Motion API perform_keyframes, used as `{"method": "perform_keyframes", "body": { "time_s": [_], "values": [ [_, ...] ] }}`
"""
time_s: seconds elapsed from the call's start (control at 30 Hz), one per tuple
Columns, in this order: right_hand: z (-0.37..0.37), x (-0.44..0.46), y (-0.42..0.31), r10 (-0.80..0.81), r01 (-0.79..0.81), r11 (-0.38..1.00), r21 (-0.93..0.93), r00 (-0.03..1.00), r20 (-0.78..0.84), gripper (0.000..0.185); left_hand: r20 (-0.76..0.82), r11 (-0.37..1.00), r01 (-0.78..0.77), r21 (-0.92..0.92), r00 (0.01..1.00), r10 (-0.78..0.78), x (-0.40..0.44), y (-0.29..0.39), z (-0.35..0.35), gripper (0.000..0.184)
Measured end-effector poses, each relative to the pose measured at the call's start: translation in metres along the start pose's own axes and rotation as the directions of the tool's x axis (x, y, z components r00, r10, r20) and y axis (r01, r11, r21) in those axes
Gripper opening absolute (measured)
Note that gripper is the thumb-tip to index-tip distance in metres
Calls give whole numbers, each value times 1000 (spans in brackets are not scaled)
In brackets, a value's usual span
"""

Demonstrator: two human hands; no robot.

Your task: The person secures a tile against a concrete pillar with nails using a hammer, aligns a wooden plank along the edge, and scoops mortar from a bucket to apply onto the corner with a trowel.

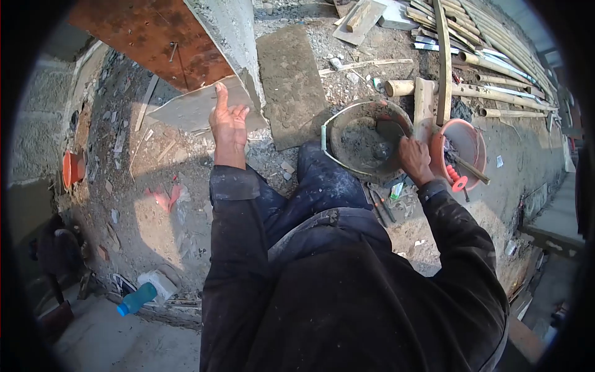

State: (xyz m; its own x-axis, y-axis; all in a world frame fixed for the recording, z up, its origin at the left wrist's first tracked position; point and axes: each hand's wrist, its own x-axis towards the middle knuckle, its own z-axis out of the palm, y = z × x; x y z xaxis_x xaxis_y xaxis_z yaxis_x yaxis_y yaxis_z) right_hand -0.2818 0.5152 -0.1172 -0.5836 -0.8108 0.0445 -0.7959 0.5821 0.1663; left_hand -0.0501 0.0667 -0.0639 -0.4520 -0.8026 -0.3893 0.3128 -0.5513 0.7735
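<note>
My left hand (229,127) is raised palm up beside the lower end of a concrete pillar (232,37) with a rust-brown board (149,37) on its side. Its thumb points up and its fingers are loosely bent, with nothing seen in them. Behind that hand lies a thin grey sheet (180,113); whether they touch I cannot tell. My right hand (415,158) is closed at the rim of a bucket (338,139) of wet mortar (365,146). A dark trowel blade (390,131) reaches from that fist into the bucket; the handle is hidden.
An orange bucket (476,139) with tools stands at the right. Bamboo poles (496,93) lie beyond it. A mortar-covered board (291,80) lies ahead. Pliers-like tools (383,208) rest near my leg. A blue bottle (137,299) lies at the lower left.
</note>
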Motion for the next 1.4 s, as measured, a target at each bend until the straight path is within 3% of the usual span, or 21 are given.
{"method": "perform_keyframes", "body": {
  "time_s": [0.03, 0.07, 0.1, 0.13, 0.2, 0.27, 0.33, 0.4, 0.5, 0.6, 0.67, 0.7, 0.77, 0.9, 0.93, 1.03, 1.17, 1.27, 1.3, 1.37, 1.4],
  "values": [
    [33, 0, -8, -133, 131, 991, -35, 990, -53, 18, 20, 1000, -15, -6, 1000, 15, 1, 1, 2, 79],
    [27, 0, -32, -53, 68, 994, -87, 986, 159, 17, 33, 999, -32, -12, 999, 32, 2, 1, -2, 81],
    [51, -5, -31, -52, 54, 998, -23, 994, 93, 18, 5, 1000, -24, -1, 1000, 24, 2, 2, -5, 95],
    [33, 2, -24, -131, 129, 991, 26, 981, 144, 18, -4, 1000, -9, 13, 1000, 9, 2, 1, -5, 110],
    [-19, 4, 3, -192, 179, 980, 86, 965, 179, 18, -8, 999, -12, 39, 1000, 12, 2, 1, -6, 120],
    [-13, 8, 28, -92, 89, 995, 43, 993, 68, 18, 34, 999, 20, 39, 999, -22, 21, -2, -20, 118],
    [-1, 16, 9, 70, -72, 997, 33, 995, 66, 21, 113, 999, -1, 52, 994, -5, 20, 4, -23, 112],
    [14, 12, -17, 72, -53, 990, -132, 987, 145, 27, 105, 995, -48, 85, 994, 39, 21, 1, -21, 107],
    [34, 11, -28, -85, 62, 983, 176, 988, 129, 30, 156, 983, -137, 125, 981, 117, 4, 8, -13, 105],
    [54, 5, -24, -43, 38, 988, 148, 999, 27, 24, 163, 980, -142, 140, 979, 119, -10, 1, 11, 106],
    [118, 5, -26, 61, 8, 972, 234, 956, -288, 21, 135, 979, -129, 155, 985, 108, -11, -2, 12, 106],
    [138, 4, -27, 49, 55, 961, 272, 931, -361, 19, 131, 981, -122, 150, 986, 103, -12, -5, 13, 106],
    [80, -10, -53, -99, 89, 969, 232, 995, 30, 19, 132, 982, -118, 150, 986, 99, -13, -8, 18, 106],
    [2, 21, -17, -149, 113, 979, 168, 964, 220, 24, 115, 987, -97, 128, 990, 82, -9, -11, 17, 106],
    [-25, 28, -10, -60, 19, 991, 133, 946, 318, 23, 117, 986, -100, 137, 990, 84, -7, -9, 17, 106],
    [4, 35, -14, 126, -149, 983, 109, 973, 192, 22, 102, 985, -101, 139, 991, 87, -1, -5, 6, 106],
    [24, 16, -49, 0, -14, 993, 120, 993, 116, 21, 87, 988, -98, 120, 992, 88, 18, -4, -15, 106],
    [-57, 19, -26, -91, 59, 990, 130, 961, 262, 21, 77, 998, -38, 53, 996, 34, 27, -6, -24, 107],
    [-46, 21, -20, -45, -5, 977, 214, 974, 224, 33, 77, 994, -81, 68, 994, 76, 6, -1, -10, 107],
    [-18, 23, -31, 234, -460, 820, 341, 813, 533, 36, 95, 1000, -21, 0, 995, 21, 12, -1, -17, 105],
    [-6, 18, -27, 137, -334, 899, 281, 827, 545, 35, 48, 1000, -4, 9, 999, 3, 1, 4, -6, 106]
  ]
}}
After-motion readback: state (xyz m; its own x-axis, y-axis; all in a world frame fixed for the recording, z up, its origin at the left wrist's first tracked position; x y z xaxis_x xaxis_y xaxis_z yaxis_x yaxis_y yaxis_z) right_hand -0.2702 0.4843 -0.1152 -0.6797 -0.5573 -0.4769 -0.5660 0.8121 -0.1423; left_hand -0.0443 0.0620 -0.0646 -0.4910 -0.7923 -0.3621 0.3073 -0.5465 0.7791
